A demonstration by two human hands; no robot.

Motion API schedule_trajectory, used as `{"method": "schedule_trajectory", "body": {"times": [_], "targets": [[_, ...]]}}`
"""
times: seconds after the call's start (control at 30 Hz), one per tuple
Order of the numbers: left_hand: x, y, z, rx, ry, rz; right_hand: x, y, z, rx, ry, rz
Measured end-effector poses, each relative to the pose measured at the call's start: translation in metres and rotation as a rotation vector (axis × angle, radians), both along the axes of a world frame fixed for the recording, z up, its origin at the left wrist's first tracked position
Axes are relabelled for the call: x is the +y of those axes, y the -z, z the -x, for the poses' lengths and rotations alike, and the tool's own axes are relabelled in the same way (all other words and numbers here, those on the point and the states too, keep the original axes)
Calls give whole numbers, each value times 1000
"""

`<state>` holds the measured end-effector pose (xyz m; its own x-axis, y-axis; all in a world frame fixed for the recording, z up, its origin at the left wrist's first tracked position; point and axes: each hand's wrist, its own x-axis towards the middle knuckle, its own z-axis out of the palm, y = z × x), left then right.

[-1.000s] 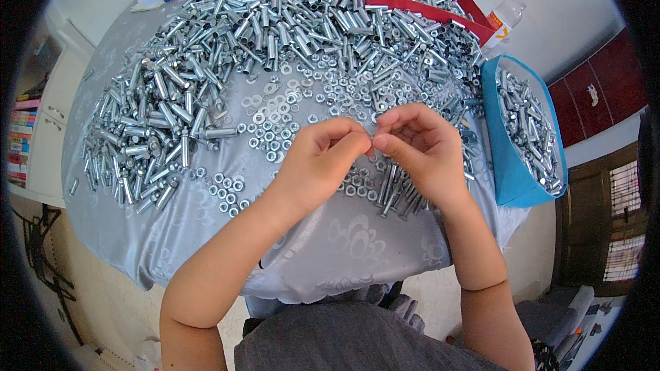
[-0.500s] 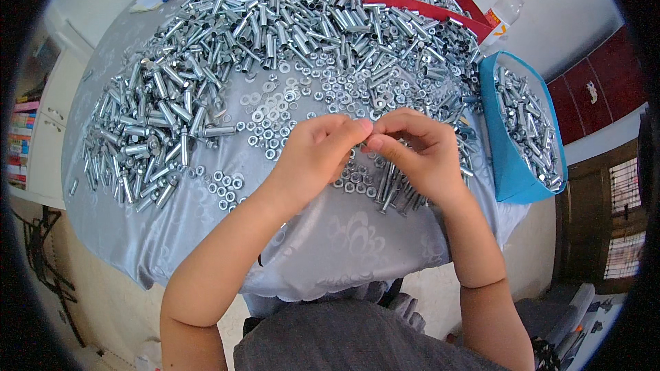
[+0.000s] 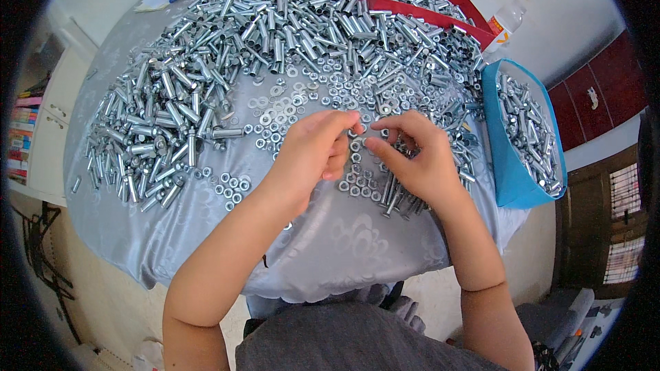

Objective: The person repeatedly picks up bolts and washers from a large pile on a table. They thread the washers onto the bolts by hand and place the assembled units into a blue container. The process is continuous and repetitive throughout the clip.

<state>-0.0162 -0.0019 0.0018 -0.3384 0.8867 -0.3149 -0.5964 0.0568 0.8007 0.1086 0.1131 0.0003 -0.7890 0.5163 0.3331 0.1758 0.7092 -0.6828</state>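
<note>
My left hand is closed above the middle of the table, thumb pressed to the forefinger and the other fingers curled in. Whatever sits in that pinch is too small to make out. Close by on the right is my right hand, its thumb and forefinger apart with nothing visible between them. Loose hex nuts lie on the cloth under and between the hands. Beyond the fingertips are more nuts and flat washers. Long thin bolts lie beneath my right hand, partly hidden by it.
Metal sleeves heap along the left and far side of the grey tablecloth. A blue fabric bin of fasteners stands at the right edge, and a red box of them at the back. Beside the box is a plastic bottle.
My hands, which met at the fingertips, have come slightly apart. The right thumb and forefinger have opened, while the left hand stays pinched.
</note>
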Motion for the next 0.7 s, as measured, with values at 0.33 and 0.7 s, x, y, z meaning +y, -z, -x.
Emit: {"method": "schedule_trajectory", "body": {"times": [0.33, 0.7], "targets": [[-1, -1, -2, 61, -2, -16, 6, 13, 4, -72, -91, -337], [0, 4, -4, 114, 25, 13, 1, 2, 2, 198, -55, 195]]}}
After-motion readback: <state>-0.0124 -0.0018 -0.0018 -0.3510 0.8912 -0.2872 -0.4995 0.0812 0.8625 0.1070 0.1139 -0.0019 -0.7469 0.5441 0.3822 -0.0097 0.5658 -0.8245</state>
